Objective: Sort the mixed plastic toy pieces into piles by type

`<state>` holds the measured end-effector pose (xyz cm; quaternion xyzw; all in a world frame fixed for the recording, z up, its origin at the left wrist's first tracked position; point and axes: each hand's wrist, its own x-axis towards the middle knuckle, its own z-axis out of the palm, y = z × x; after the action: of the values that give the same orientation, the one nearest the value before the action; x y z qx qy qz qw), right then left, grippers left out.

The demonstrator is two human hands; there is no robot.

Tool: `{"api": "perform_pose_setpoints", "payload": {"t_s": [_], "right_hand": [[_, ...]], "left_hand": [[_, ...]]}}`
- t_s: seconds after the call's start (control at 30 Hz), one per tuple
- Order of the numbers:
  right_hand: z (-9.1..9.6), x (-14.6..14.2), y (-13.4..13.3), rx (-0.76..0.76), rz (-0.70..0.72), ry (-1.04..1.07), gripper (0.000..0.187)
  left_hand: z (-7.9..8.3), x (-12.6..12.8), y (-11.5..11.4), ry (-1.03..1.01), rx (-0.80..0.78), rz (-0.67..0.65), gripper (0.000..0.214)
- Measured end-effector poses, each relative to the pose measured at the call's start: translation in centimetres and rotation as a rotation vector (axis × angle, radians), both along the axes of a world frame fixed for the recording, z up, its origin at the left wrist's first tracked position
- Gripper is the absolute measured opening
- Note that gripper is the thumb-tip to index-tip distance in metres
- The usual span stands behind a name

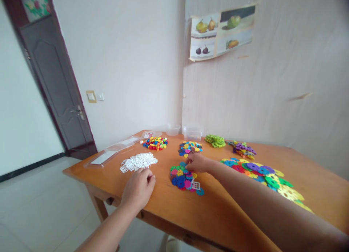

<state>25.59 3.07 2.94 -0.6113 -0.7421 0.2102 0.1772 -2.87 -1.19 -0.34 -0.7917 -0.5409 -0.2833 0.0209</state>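
Discs (180, 181) of many colours are gathered in a small pile near the middle of the wooden surface (214, 208), and from this pile the directions are counted. At two o'clock the right hand (196, 162) is held at the pile's edge, with its fingers curled and drawn together; whether a disc is pinched by them cannot be told. Between eight and nine o'clock the left hand (139, 188) is placed, its fingers bent inward just beside a heap of white pieces (139, 160); their tips are hidden, so it cannot be told whether something is held. A single white frame (196, 186) is laid at four o'clock, at the edge of the discs. Small bricks (155, 143) are heaped at eleven o'clock, and a second disc pile (190, 148) is seen just past twelve. Green pieces (215, 140) are stacked between one and two, purple pieces (242, 148) at two, and larger discs (253, 166) are spread at three, beyond the right forearm.
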Motion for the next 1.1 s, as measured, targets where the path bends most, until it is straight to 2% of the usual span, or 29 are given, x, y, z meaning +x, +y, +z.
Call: {"api": "perform_pose_setpoints", "payload": {"t_s": [0.17, 0.3, 0.47, 0.6, 0.77, 0.97, 1.1], "right_hand": [[-0.5, 0.1, 0.8, -0.052, -0.046, 0.132, 0.010], [-0.6, 1.0, 2.4, -0.040, -0.173, 0.264, 0.013], [-0.1, 1.5, 3.7, 0.017, -0.308, 0.338, 0.006], [-0.3, 0.6, 2.9, -0.057, -0.199, 0.265, 0.010], [-0.3, -0.6, 2.7, -0.085, -0.061, 0.153, 0.025], [-0.6, -0.8, 3.4, -0.123, -0.079, 0.163, 0.014], [-0.8, -0.1, 4.3, -0.081, -0.186, 0.260, 0.009]], "left_hand": [[-0.2, 0.0, 0.1, -0.021, -0.005, -0.009, 0.017], [-0.2, 0.0, 0.1, -0.024, -0.014, -0.020, 0.018], [0.0, 0.1, 0.0, -0.021, -0.035, -0.020, 0.019], [0.0, 0.1, -0.1, -0.027, -0.039, -0.019, 0.019], [0.1, 0.1, -0.1, -0.036, -0.033, -0.020, 0.020], [0.2, 0.2, -0.2, -0.025, -0.045, -0.003, 0.019], [0.2, 0.2, -0.2, -0.020, -0.043, -0.004, 0.019]]}}
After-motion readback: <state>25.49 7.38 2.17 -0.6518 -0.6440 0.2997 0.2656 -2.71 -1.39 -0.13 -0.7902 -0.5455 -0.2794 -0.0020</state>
